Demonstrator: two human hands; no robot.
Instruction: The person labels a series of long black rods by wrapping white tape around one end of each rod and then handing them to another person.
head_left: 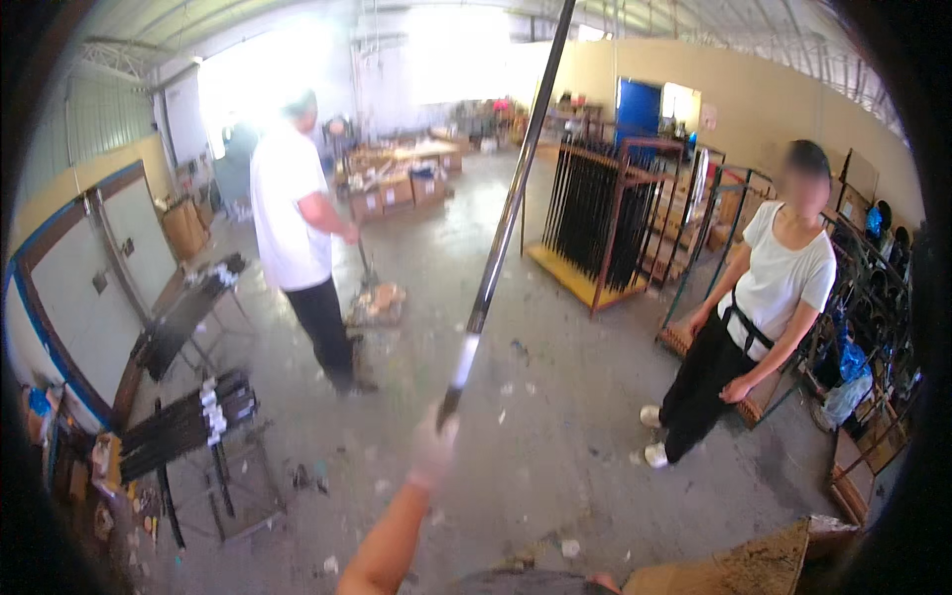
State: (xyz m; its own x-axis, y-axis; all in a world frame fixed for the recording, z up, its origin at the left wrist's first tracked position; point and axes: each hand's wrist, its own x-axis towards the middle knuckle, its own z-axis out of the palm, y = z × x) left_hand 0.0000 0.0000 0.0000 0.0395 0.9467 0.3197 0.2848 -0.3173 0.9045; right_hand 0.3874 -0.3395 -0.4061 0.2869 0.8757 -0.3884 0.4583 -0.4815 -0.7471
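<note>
My left hand (433, 446), in a pale glove, is closed around the lower end of a long glossy black rod (506, 223). The rod slants up and to the right, past the top edge of the view, with a white band just above my fingers. My left forearm rises from the lower edge. At the bottom, a small skin-coloured patch beside a brown cardboard box (724, 570) may be part of my right hand (601, 582); its fingers cannot be made out.
Bundled black rods (188, 426) lie on a stand at left. A person in white (290, 208) holds a long-handled tool by a debris pile (377, 302). Another person (759, 297) stands at right. Behind is a rack (600, 213) of upright black rods. Scraps litter the grey floor (426, 347).
</note>
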